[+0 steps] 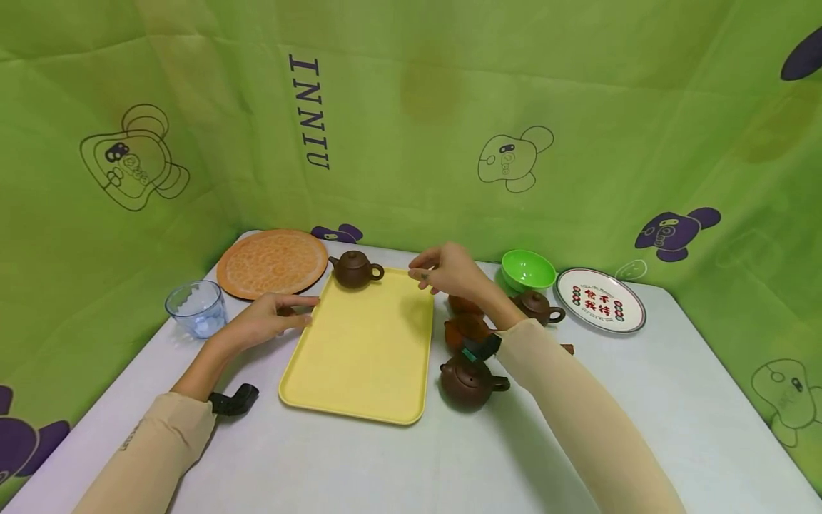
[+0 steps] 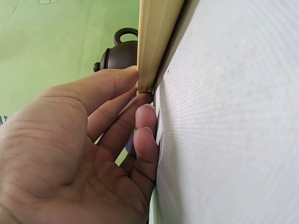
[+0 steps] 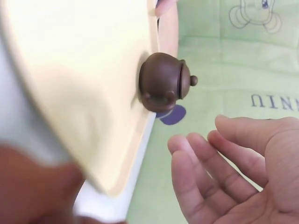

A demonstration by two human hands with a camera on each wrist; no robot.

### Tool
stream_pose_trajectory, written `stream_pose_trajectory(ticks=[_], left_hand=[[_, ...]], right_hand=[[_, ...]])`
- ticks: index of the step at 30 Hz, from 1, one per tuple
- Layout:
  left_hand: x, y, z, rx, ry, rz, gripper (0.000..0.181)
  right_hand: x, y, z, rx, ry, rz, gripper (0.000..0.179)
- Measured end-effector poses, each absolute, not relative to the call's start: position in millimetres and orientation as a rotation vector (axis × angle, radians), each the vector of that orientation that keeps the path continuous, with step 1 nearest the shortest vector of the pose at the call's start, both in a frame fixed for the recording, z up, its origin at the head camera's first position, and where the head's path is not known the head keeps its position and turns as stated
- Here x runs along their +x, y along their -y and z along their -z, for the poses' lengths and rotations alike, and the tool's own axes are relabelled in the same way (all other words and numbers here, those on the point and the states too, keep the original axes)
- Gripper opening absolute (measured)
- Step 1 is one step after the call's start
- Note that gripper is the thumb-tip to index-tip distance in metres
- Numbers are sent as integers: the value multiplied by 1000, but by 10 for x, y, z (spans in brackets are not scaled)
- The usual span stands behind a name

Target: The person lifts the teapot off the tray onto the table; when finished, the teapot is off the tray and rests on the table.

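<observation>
A yellow tray lies on the white table, a dark brown teapot on its far left corner. At the tray's left edge, my left hand holds the rim; the left wrist view shows the thumb against it and fingertips tucked at its underside. My right hand hovers by the far right corner, fingers loosely bent, holding nothing. In the right wrist view that same hand is apart from the teapot. Beneath the right forearm sit reddish-brown pieces, partly hidden.
Another dark teapot stands right of the tray, and one more is partly covered by the right arm. Behind are a green bowl and a white plate. Leftward are a round orange-brown board and a blue glass bowl.
</observation>
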State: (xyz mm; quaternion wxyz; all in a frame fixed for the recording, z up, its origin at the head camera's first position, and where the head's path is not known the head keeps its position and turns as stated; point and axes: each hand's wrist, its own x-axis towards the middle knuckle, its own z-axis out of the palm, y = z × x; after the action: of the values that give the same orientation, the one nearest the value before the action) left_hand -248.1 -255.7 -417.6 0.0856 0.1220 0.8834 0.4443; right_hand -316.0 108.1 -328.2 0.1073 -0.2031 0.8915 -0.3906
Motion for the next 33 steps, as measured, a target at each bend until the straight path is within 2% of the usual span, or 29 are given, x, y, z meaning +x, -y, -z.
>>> stream_pose_trajectory(ticks=[12,16,21,33], left_hand=[[-2500,2552,4173,382,-2642,-1306,49],[-2510,2557,4179,362,-2634,-1301,49],[-2511,2575,4177,355,-2640,-1300,49],[-2520,2563,4196,367,-2635,-1314,49]], right_hand=[[-3435,-652,3497,-456,-2579,1284,23],[-3482,-588,3584,-433,-2584,1286,28],[-3511,-477,3664,-414,-2551,1370,33],[-3505,-330,3799,-356,-2516,1466,26]])
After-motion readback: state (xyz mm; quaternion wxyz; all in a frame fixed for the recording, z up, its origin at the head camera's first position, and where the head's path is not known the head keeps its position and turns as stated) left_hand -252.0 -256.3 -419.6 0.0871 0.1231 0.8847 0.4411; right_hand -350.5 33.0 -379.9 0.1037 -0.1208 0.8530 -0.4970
